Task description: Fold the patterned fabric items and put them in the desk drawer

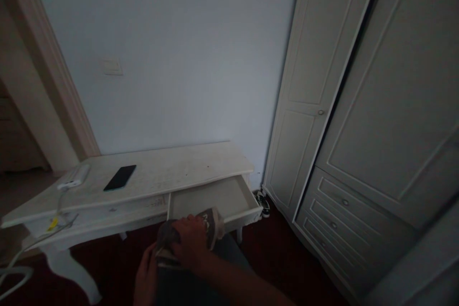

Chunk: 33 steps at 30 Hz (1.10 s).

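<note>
In the head view, both hands are at the bottom middle, over my lap and in front of an open desk drawer [211,196]. Across them lies a soft brown cloth item [213,224] with light lettering and a pale edge; its exact kind is hard to make out in the dim light. My right hand [190,239] is closed over its middle, fingers curled. Lower down, my left hand [146,270] grips the near left end, its fingers partly hidden. The part of the drawer interior that shows is bare and white.
A white desk [172,167] stands against the wall, bearing a dark phone [120,178] and a white power strip [74,177] with a hanging cable. Tall wardrobe doors [304,105] and small drawers [333,224] rise on the right. A shoe [263,203] sits on the dark red floor.
</note>
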Available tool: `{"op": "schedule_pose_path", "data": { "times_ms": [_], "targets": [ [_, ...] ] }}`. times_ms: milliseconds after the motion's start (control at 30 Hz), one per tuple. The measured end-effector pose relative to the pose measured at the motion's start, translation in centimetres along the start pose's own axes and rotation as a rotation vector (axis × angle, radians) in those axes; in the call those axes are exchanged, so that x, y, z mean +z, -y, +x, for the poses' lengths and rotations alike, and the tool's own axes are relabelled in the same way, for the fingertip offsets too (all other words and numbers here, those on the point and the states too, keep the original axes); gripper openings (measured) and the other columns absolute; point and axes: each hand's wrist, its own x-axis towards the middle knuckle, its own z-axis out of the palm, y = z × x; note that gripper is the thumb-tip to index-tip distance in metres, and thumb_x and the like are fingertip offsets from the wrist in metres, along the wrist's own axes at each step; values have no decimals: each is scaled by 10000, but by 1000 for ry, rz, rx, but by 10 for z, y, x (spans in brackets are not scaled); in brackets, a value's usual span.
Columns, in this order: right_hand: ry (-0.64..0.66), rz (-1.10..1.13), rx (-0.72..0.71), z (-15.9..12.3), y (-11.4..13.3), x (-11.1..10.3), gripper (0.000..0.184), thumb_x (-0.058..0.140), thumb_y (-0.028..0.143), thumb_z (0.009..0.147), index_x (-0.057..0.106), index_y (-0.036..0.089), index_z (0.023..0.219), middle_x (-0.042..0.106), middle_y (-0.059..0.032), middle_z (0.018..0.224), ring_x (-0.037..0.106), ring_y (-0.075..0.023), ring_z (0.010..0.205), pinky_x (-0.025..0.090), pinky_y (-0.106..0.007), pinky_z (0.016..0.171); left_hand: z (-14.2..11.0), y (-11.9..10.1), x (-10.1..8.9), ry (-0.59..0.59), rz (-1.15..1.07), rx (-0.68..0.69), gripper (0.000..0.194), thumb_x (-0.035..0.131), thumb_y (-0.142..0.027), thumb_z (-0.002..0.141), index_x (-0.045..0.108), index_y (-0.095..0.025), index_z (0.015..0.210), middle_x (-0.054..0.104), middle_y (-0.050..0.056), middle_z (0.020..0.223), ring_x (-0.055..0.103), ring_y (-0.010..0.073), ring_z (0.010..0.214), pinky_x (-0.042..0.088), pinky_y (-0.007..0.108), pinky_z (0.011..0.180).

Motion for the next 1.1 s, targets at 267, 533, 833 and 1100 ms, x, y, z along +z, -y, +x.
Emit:
{"op": "schedule_pose_path", "data": {
  "times_ms": [267, 533, 833, 1100],
  "targets": [
    [25, -36, -159, 2, 19, -1, 559, 751, 544, 879, 608, 263, 1340, 674, -98, 1317, 608, -330, 1205, 485, -545, 1043, -9, 11, 0, -27, -126, -91, 545, 658, -618, 610, 708, -234, 992, 814, 84, 1001, 743, 381, 1057, 608, 474, 931],
    [166, -177, -422, -23, -27, -46, 864, 632, 680, 967, 195, 454, 1677, 383, -119, 1696, 451, -385, 1466, 365, -715, 1151, 18, -13, -13, 206, -315, -240, 618, 688, -769, 670, 790, -235, 964, 843, 81, 1042, 748, 378, 1148, 610, 491, 1000],
    [106, -47, -359, -29, -32, -23, 923, 744, 471, 920, 250, 284, 1676, 513, -112, 1635, 487, -321, 1443, 334, -574, 1212, 23, -64, -9, 192, 23, 82, 727, 779, -824, 574, 756, -219, 977, 826, 97, 1034, 766, 371, 1045, 606, 516, 1010],
    [71, -14, -401, -34, -41, -15, 847, 674, 510, 967, 267, 294, 1677, 496, -103, 1654, 457, -302, 1491, 275, -542, 1258, 20, -62, -11, 213, -149, -6, 765, 919, -637, 523, 663, -212, 1106, 811, 139, 1104, 791, 365, 1010, 670, 506, 875]
  ]
}}
